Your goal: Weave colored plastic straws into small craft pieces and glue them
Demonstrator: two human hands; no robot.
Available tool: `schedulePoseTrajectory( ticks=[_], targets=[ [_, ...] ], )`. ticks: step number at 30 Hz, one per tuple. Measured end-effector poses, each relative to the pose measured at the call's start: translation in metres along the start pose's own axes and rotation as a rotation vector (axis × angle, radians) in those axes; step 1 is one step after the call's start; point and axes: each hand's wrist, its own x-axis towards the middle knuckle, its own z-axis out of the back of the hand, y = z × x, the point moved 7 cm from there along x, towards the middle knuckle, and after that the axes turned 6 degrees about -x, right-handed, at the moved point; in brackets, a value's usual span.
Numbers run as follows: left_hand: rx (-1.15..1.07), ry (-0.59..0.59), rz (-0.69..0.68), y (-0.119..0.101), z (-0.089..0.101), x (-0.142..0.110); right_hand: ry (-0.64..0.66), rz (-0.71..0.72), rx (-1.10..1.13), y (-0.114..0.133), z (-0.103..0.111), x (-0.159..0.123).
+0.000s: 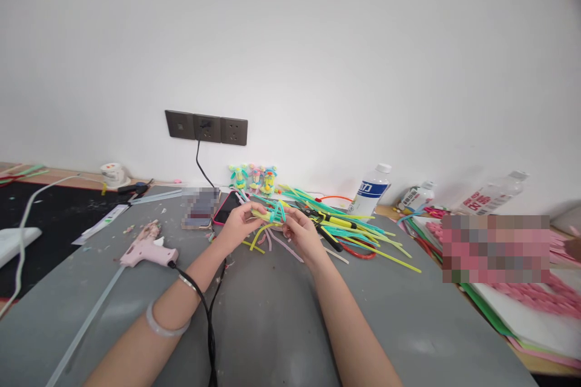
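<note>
Between my two hands is a small yellow and teal pipe-cleaner piece [275, 214], held up above the grey mat. My left hand [242, 222] pinches its yellow left end. On the other side, my right hand [303, 231] has its fingers closed on the teal loops. Just behind and to the right lies a loose pile of yellow and teal pipe cleaners [363, 231], with black-and-yellow pliers [333, 227] among them. Several finished pipe-cleaner figures [255, 179] stand against the wall.
A pink glue gun [149, 249] lies at the left, its black cable [209, 314] running past my left forearm. Phones [229, 208] rest behind my left hand. Bottles [372, 188] stand along the wall at right. Pink braided material [544, 290] lies on papers at far right.
</note>
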Motion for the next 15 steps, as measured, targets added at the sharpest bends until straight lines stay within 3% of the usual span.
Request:
schedulePoseTrajectory(
  ticks=[6, 11, 15],
  targets=[
    [0.155, 0.023, -0.022, 0.0, 0.0, 0.0, -0.052, 0.067, -0.233, 0.017, 0.021, -0.001],
    [0.223, 0.066, -0.077, -0.002, -0.003, -0.002, 0.114, 0.18, -0.407, 0.023, 0.009, -0.005],
    [0.142, 0.053, -0.056, 0.002, -0.001, -0.001, 0.217, 0.168, -0.512, 0.019, 0.005, -0.007]
  ],
)
